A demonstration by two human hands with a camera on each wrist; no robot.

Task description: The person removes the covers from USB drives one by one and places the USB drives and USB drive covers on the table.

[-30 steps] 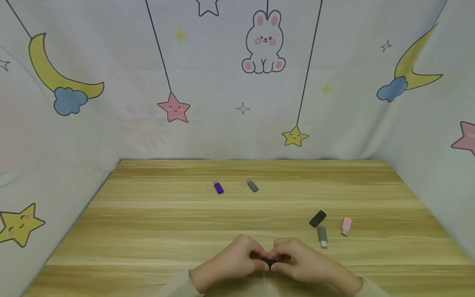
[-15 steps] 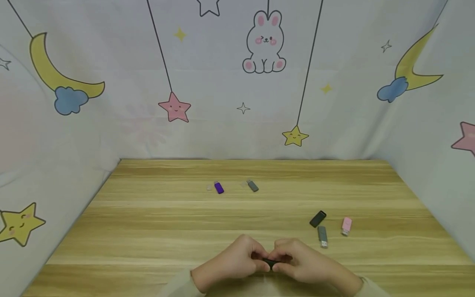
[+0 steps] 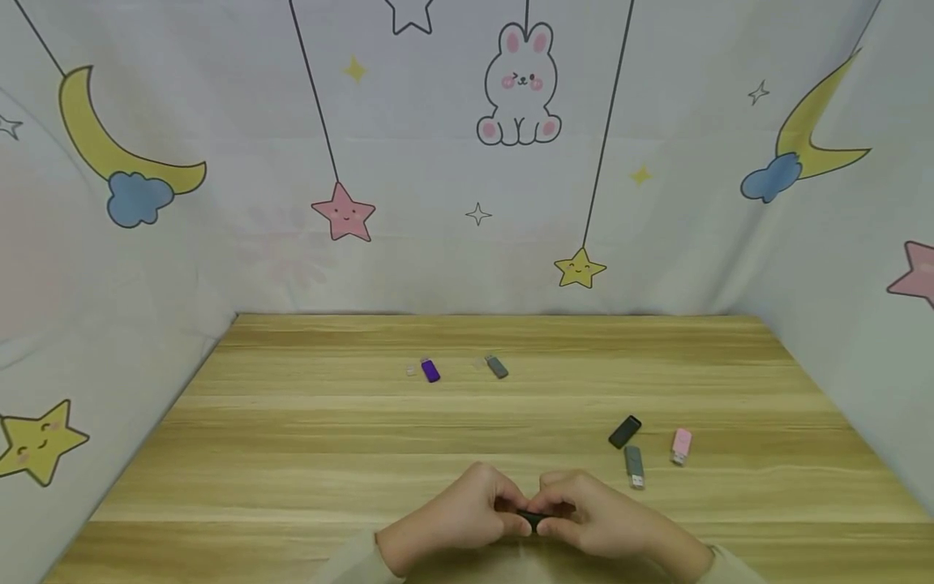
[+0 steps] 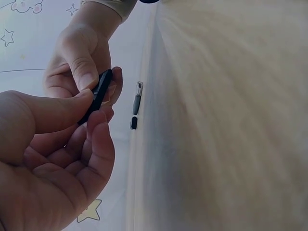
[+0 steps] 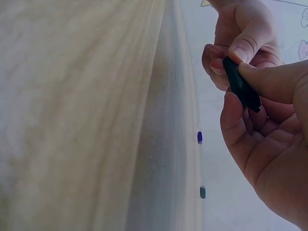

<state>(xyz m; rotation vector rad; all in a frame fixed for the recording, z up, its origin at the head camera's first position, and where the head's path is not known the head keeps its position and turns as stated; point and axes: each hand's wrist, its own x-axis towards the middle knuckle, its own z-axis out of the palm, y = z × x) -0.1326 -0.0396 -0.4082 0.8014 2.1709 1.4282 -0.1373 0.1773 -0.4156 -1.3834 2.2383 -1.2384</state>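
Head view: left hand [image 3: 476,513] and right hand [image 3: 589,515] both pinch one black stick [image 5: 237,84] between them
Beyond grip, leftward: purple stick [image 3: 430,371], grey stick [image 3: 498,367], each with a loose clear cap [image 3: 410,371] beside it; probably done
Beyond grip, rightward: dark stick [image 3: 624,431], slate stick [image 3: 634,465], pink stick [image 3: 682,444]; probably pending
Black stick: in the grip, apparently mid-work; cannot tell whether opened

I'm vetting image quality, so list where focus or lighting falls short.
Head view: dim, flat light, the clear piece beside the purple drive barely distinct; left wrist view: tabletop blurred, held black stick clearer; right wrist view: same tabletop blur, black stick dark with little detail.
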